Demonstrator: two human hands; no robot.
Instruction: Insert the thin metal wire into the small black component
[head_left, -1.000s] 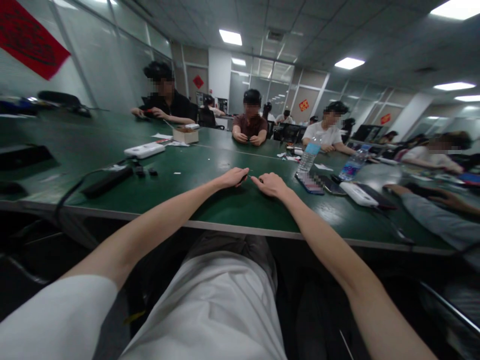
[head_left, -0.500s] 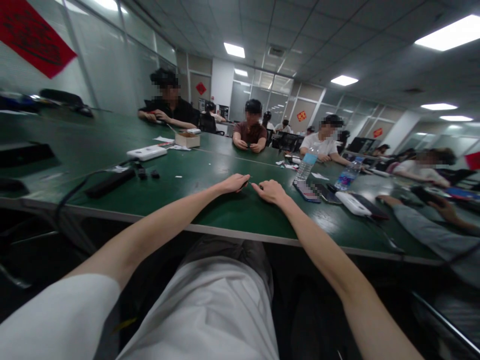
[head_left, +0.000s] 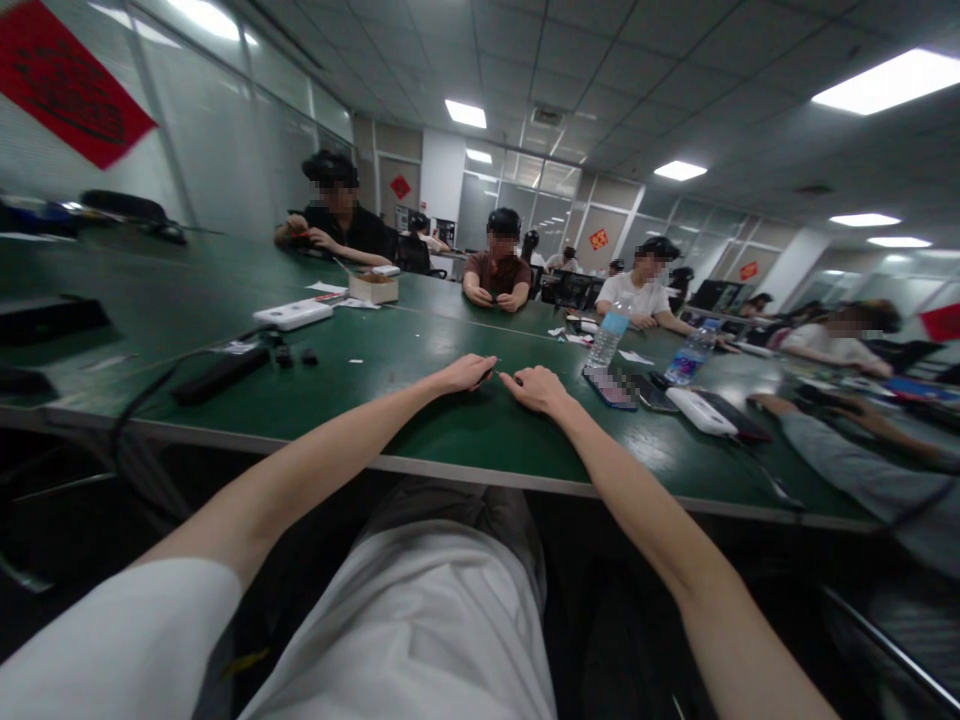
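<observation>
My left hand (head_left: 471, 373) rests low over the green table (head_left: 420, 430), its fingers closed around a small dark thing that I cannot make out. A thin tip shows at its fingertips, pointing toward the other hand. Just to the right, my right hand (head_left: 534, 387) has its fingers curled and closed. A bit of something dark shows under them, too small to name. The two hands are close together, fingertips facing, with a narrow gap between.
Right of my hands stand a water bottle (head_left: 609, 335), a phone (head_left: 611, 388), a second bottle (head_left: 691, 352) and a white power bank (head_left: 701, 411). To the left lie a black power strip (head_left: 221, 376), a white device (head_left: 292, 314) and an open cardboard box (head_left: 373, 289). Several people sit around.
The whole view has shifted slightly as my head tilts. My hands stay close together in nearly the same place, both fingers still closed.
</observation>
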